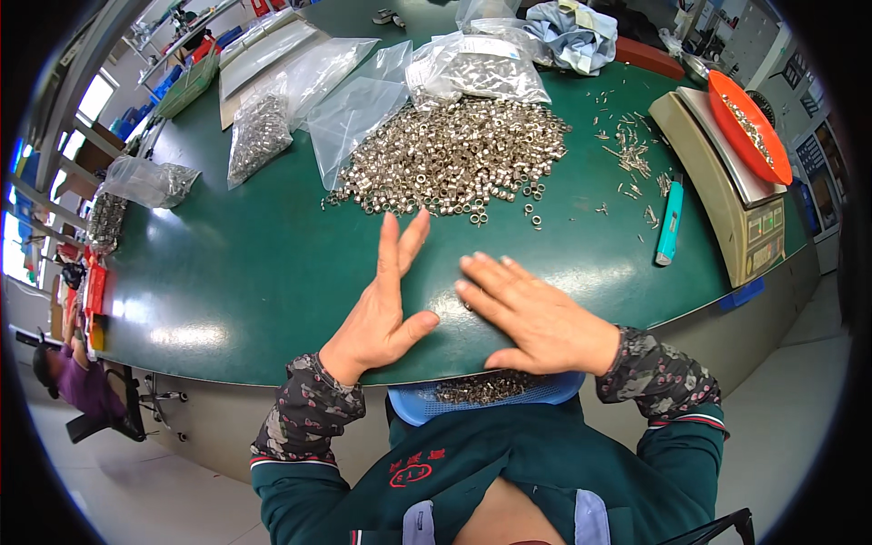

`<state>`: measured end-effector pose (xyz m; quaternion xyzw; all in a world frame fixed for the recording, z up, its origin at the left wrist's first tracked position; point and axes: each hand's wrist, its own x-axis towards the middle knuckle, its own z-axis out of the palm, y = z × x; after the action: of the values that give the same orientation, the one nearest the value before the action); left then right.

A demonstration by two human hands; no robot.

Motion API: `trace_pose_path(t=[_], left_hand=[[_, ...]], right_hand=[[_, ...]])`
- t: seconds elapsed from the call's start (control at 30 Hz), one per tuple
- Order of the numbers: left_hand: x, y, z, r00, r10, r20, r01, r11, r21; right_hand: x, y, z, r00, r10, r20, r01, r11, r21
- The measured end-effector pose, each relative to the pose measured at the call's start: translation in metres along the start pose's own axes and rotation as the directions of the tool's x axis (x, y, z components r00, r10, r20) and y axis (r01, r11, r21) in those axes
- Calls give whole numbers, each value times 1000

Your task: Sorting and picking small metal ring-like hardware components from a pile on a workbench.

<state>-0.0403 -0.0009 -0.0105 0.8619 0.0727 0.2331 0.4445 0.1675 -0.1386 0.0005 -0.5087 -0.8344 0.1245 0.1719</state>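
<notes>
A broad heap of small shiny metal rings (454, 154) lies on the green table, with a few loose rings along its near side. My left hand (386, 304) is on edge just short of the heap, fingers stretched out and thumb apart, holding nothing. Palm down near the table's front edge, my right hand (536, 313) has its fingers spread; a small ring or two shows by its fingertips. Below the edge, at my lap, a blue plastic basket (422, 404) holds many small metal pieces, partly hidden by the tabletop and my right hand.
Clear plastic bags of metal parts (259, 136) lie at the back left, and another bag (481, 68) rests against the heap. To the right are thin metal pins (631, 150), a teal utility knife (670, 222) and a scale (718, 182) bearing an orange dish (749, 127). A person (86, 381) sits far left.
</notes>
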Motion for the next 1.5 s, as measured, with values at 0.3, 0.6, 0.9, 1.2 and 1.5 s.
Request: trace_pose_path(t=[0.3,0.6,0.9,1.2,1.5], left_hand=[[-10,-3,-12,993,-24,-116,36,994,99],[25,2,-15,996,-79,35,55,892,448],[66,-23,9,991,-101,86,16,732,681],[33,2,11,973,-99,208,-58,768,637],[39,3,10,982,-58,182,-60,812,581]], right_hand=[[-14,-33,15,907,-398,137,355,899,258],[6,4,-19,974,-56,-220,74,994,76],[40,67,-2,951,189,-244,-241,948,-206],[3,30,-12,979,192,-68,-201,962,-185],[-5,25,-13,978,194,-82,-204,969,-137]])
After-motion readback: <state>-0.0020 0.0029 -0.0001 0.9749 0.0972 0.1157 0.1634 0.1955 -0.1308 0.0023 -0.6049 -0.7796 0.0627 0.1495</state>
